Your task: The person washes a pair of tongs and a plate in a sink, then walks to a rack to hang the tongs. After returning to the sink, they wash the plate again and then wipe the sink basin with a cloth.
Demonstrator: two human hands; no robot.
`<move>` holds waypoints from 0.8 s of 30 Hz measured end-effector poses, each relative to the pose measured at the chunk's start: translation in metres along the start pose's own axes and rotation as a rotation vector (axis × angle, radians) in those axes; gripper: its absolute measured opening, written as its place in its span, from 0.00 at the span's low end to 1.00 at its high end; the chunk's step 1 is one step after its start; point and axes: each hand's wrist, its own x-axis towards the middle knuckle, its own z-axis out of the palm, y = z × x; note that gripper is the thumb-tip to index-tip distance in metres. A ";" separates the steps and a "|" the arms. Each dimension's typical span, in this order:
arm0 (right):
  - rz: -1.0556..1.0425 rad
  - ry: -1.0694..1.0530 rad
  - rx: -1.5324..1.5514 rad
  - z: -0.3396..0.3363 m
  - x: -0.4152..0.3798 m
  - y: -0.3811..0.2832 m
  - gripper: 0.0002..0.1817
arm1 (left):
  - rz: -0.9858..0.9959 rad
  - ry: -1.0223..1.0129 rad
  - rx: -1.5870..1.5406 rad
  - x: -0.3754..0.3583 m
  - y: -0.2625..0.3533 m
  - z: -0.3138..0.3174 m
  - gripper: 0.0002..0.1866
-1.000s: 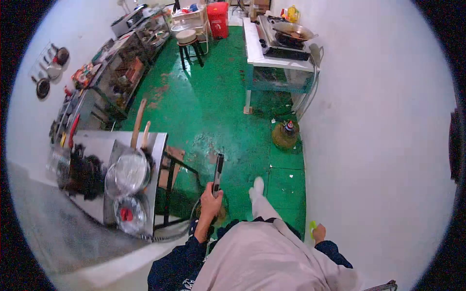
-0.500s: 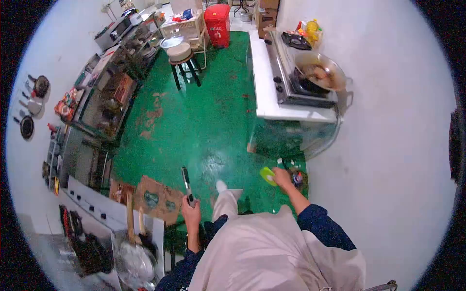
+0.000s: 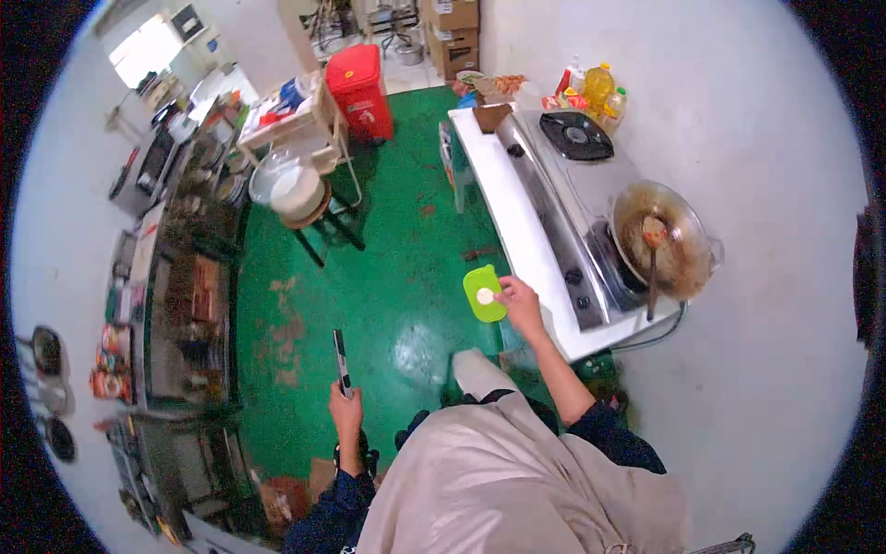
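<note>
My left hand [image 3: 346, 408] is wrapped round the lower end of a slim black-and-silver tool [image 3: 342, 362], held upright over the green floor. Between the fingers of my right hand [image 3: 521, 309] is the edge of a green flat item [image 3: 484, 294] with a round white spot, beside the front edge of the white counter. On the counter stands a steel stove [image 3: 560, 217]. A wide pan [image 3: 661, 242] with brown contents sits on its near burner, and a wooden-handled ladle [image 3: 652, 263] leans in it.
A stool [image 3: 318, 222] bearing a white tub [image 3: 293, 189] stands ahead on the left, near a red bin [image 3: 361, 97]. Shelves [image 3: 189, 305] line the left wall. Bottles [image 3: 598, 88] stand behind the stove.
The view has moved forward and turned, so the stove and pan appear nearer. My right hand has come up beside the counter with the green item. Both hands keep hold of their things.
</note>
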 end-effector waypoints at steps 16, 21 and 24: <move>-0.081 0.420 0.003 -0.123 0.573 0.061 0.13 | -0.133 -0.221 0.117 0.375 0.085 0.151 0.20; -0.041 0.642 -0.174 -0.145 0.668 0.048 0.13 | 0.063 -0.370 0.090 0.541 0.171 0.224 0.20; 0.116 0.664 -0.430 -0.157 0.707 0.038 0.15 | 0.259 -0.455 0.169 0.651 0.223 0.272 0.21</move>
